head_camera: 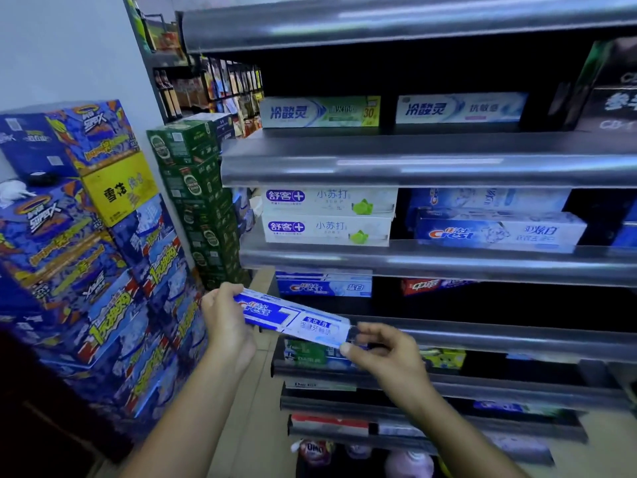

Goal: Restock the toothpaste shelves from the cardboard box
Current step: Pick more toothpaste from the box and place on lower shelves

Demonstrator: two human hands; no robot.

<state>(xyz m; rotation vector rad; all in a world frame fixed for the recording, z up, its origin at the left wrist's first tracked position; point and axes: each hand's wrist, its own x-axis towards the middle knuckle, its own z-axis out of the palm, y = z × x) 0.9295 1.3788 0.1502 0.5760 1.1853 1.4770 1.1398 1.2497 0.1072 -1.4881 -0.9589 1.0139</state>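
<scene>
**Both grips on one Crest box, shelves gappy**

Left grip [225, 326] has its fingers curled round the L end of the Crest box [293, 317]. Right grip [389, 353] pinches the R end btwn thumb and fingertips. Box is in the air, tilted down to the R, just in front of the lower shelves and not yet on any.

Shelf unit [413, 167] fills the R side. Every level I can see has stock at the front but dark bays beside it, so I'd call the job partway w/ plenty left. Cardboard box isn't in view, so no count of what remains.

Carton stack [86, 243] and green cartons [196, 201] wall off the L, leaving a narrow strip of floor [262, 426] for my elbows.

Crest row [324, 287] sits just above the held box; the dark gap btwn it and the red pack [424, 286] looks like the open slot.

Shelf lip [499, 336] juts fwd, rounded metal. I reckon the box must clear that edge going in.
</scene>
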